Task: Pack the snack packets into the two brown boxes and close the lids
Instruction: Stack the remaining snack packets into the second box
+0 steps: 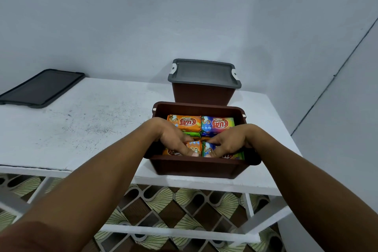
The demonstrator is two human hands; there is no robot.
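Observation:
An open brown box (196, 166) stands near the table's front edge, filled with snack packets. At its far side lie an orange packet (184, 122) and a blue-green packet (217, 124). My left hand (173, 139) presses its fingers down on a near orange packet (194, 146). My right hand (229, 141) presses on a near blue-green packet (207, 148). Both hands' fingertips meet over the box's near middle. Behind it stands a second brown box (201, 94) with a grey lid (203, 72) on top.
A dark grey lid (41, 88) lies flat at the far left of the white table (92, 125), against the wall. Walls close in behind and to the right. A patterned floor shows under the table's frame.

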